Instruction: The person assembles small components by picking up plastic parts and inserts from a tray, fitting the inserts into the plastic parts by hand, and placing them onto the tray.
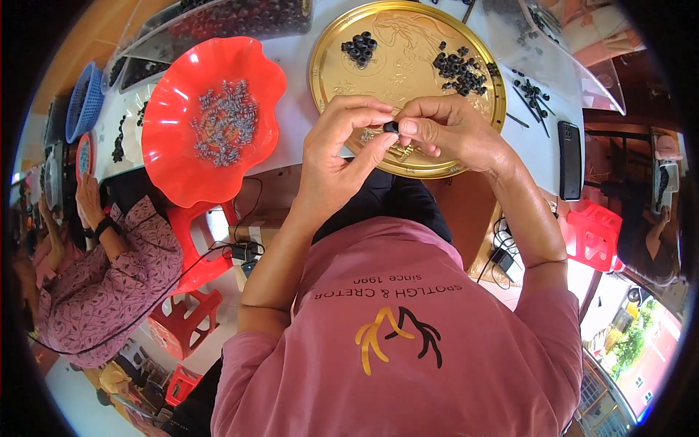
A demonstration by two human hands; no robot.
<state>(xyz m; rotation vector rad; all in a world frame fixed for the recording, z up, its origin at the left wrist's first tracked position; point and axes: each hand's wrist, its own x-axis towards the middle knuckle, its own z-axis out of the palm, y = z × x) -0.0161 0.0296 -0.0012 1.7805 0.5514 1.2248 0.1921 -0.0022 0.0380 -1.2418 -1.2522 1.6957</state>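
Head view: we pinch a small black ring-shaped part (391, 127) between the fingertips of both hands, held just above the near rim of the gold round tray (328, 44). Left hand (338, 156) closes thumb and forefinger on it from the left; right hand (448, 131) closes on it from the right, so the part sits steady at the centre for fine work. We judge it is kept over the tray so anything dropped lands there. Two heaps of like black parts (459, 69) lie on the tray's far side, within easy reach. Left of the tray, a red wavy-edged bowl (164, 156) holds small grey metal pieces (226, 120), kept apart by kind. A black phone (569, 160) lies right, clear of the work. Another person's sleeve (109, 284) shows at near left.
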